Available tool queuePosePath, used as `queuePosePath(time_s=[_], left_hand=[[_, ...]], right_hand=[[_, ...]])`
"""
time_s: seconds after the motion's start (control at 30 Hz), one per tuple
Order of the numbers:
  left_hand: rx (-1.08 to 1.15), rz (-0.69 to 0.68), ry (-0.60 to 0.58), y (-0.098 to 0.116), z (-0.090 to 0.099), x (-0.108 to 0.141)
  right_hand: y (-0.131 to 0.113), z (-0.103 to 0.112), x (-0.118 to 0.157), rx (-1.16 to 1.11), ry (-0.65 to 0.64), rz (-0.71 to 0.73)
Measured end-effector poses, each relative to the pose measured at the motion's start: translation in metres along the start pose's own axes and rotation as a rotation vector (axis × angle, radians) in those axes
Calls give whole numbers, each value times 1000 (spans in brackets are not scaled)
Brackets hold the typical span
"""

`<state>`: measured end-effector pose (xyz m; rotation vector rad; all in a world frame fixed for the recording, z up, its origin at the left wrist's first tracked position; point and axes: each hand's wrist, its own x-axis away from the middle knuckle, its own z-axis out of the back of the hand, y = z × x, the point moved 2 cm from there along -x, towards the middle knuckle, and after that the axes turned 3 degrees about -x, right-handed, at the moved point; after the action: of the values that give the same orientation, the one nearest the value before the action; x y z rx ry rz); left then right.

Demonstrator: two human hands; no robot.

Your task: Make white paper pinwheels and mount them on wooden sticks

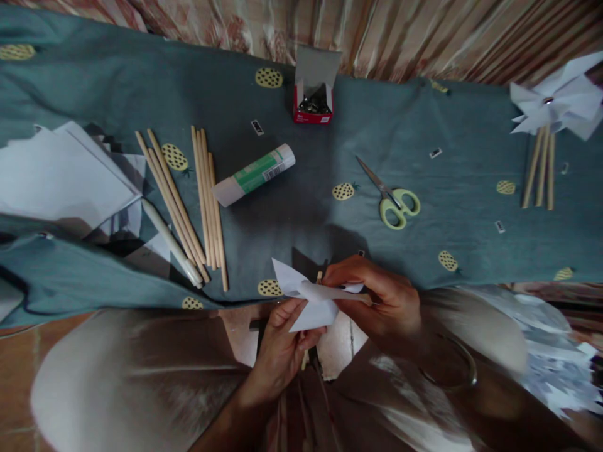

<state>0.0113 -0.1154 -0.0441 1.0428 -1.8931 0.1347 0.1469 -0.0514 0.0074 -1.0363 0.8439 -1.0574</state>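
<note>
Over the near edge of the cloth-covered table, a white paper pinwheel is between my two hands. My left hand has its fingers closed on the pinwheel's lower left blades. From the right, my right hand pinches the same pinwheel, its thumb and fingers partly behind the paper. The tip of a thin wooden stick shows just above the paper, and a short piece of wood shows below, near my left fingers. How the stick meets the paper is hidden.
Green-handled scissors, a glue stick and a red box of metal pins lie ahead. To the left are wooden sticks, a pen and white paper sheets. Finished pinwheels lie at the far right.
</note>
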Motion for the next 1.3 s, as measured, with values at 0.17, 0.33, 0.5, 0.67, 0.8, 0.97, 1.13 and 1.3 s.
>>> queuePosePath(time_s=[0.17,0.33,0.5,0.67,0.8,0.97,1.13,1.3], left_hand=[[-45,4,16,1,0,1],[-89,-16,30,2,-1,1],[-134,-78,24,3,-4,-1],[-163,-131,64,2,-2,0],[-157,-140,73,2,1,1],[-110,-167,81,3,2,0],[-135,-212,23,2,4,-1],[-31,-168,54,-2,9,-3]], right_hand=[[-1,0,0,-22,4,-30],[0,-1,-1,-92,48,-152],[14,-5,-4,-280,52,-351],[21,-6,-11,-404,16,-413],[21,-6,-17,-443,-61,-459],[27,-7,-21,-422,-65,-442],[33,-8,-26,-396,-113,-439],[37,-9,-36,-254,-182,-478]])
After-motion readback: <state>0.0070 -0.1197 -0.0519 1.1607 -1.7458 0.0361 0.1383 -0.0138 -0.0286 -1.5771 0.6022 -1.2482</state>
